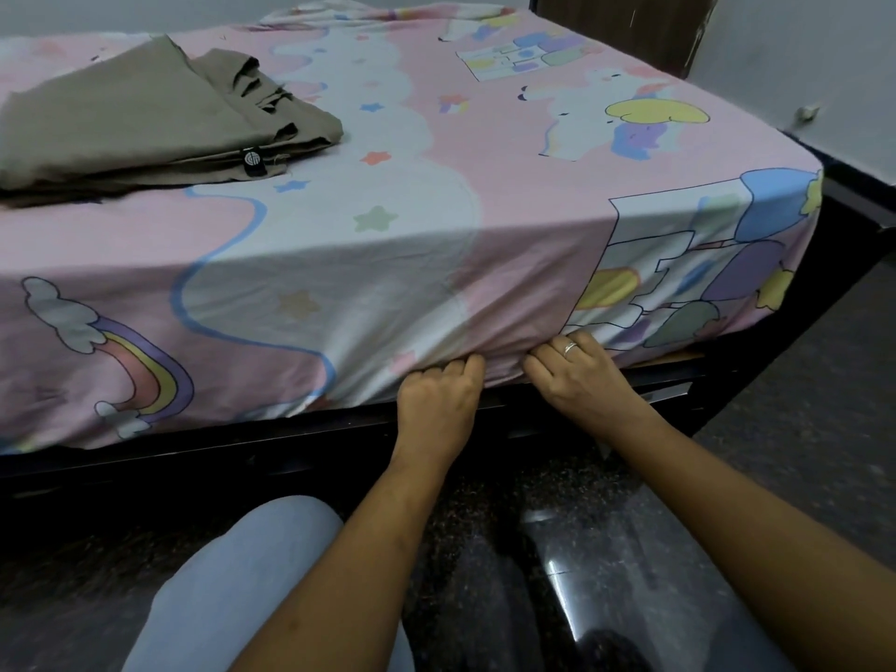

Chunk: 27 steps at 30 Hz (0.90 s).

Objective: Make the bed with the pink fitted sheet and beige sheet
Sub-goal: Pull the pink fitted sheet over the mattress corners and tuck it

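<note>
The pink fitted sheet (494,152), printed with unicorns, clouds and rainbows, covers the mattress top and hangs down its near side. My left hand (439,405) is curled on the sheet's lower hem at the mattress bottom edge. My right hand (577,375), with a ring on one finger, grips the same hem just to the right, fingertips tucked under the fabric. The beige sheet (145,118) lies folded on the bed's top at the left, a small black label on its near edge.
A dark bed frame (242,453) runs below the mattress. The floor (800,429) is dark speckled stone with glare. My knee in light jeans (252,574) is bent in front of the bed. A white wall (800,55) and dark headboard (630,26) stand behind the far right corner.
</note>
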Available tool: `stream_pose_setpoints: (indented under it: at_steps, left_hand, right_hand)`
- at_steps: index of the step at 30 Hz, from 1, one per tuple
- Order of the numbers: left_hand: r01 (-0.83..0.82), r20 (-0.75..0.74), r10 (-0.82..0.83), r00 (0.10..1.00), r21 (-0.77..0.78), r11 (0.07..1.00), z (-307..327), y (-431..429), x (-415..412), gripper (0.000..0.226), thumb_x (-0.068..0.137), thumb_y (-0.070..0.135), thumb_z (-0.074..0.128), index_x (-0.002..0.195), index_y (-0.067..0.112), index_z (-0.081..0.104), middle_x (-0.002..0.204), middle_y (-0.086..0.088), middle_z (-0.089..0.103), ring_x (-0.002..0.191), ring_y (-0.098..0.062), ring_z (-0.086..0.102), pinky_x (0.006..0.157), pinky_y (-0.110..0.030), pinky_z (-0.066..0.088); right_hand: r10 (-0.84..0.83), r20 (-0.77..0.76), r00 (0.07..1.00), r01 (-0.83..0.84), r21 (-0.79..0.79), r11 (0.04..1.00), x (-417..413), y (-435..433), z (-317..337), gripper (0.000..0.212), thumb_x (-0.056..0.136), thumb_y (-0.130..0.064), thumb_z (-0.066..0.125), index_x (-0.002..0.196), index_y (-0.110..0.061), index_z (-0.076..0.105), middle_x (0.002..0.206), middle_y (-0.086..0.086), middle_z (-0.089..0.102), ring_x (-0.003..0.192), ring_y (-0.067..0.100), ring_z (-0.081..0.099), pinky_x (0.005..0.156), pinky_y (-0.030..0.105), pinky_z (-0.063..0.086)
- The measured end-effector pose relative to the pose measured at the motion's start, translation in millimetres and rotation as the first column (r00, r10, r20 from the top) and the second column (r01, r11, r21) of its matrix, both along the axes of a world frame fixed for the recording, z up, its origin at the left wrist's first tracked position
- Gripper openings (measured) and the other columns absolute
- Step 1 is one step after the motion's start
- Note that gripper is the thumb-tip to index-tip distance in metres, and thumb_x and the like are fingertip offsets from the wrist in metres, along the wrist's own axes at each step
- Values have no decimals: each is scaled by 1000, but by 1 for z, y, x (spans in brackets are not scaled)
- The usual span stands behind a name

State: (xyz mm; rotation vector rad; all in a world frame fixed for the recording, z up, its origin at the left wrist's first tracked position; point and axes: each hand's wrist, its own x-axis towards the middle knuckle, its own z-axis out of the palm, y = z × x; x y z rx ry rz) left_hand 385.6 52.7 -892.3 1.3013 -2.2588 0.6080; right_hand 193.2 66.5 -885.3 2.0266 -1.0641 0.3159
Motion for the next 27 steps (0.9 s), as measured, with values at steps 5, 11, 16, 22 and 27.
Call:
stream_pose_setpoints:
  at_steps: [5,11,16,22,27]
  left_hand:
    - [34,14,-34,999,18,999,-2,3,-16,12,66,16,64,63,22,55,50,3,55,39,-16,55,40,-20,35]
    - [131,13,-133,991,79,988,-5,1,-31,13,56,11,59,63,21,55,52,4,55,42,-15,55,43,-21,38]
    - [152,-7,-152,988,79,985,-8,4,-30,11,65,13,47,66,21,54,59,5,54,51,-13,57,42,-22,39]
    - [185,-38,-182,982,72,980,-24,13,-32,7,76,20,62,77,23,56,75,5,55,71,-14,57,50,-24,44]
    - [209,-101,-199,975,103,972,-28,14,-38,22,81,36,60,94,20,66,83,5,61,75,-14,59,59,-24,50]
  right_hand:
    - [-104,-25,994,104,13,994,-1,8,-2,15,85,-7,49,75,-15,56,68,4,51,62,24,52,65,36,39]
    - [-197,-65,978,199,40,979,-9,11,-1,14,85,-8,48,75,-17,54,68,3,51,61,25,52,66,38,36]
    - [-258,-37,965,259,39,965,-6,19,-3,14,83,-9,49,76,-17,57,67,2,53,61,23,53,67,36,33]
    - [-439,114,891,395,278,875,-17,31,1,11,74,-20,71,73,-17,61,67,1,61,64,23,62,64,35,42]
    - [-766,360,533,473,624,623,-2,44,2,25,91,-35,58,96,-13,67,99,6,69,103,27,61,97,45,38]
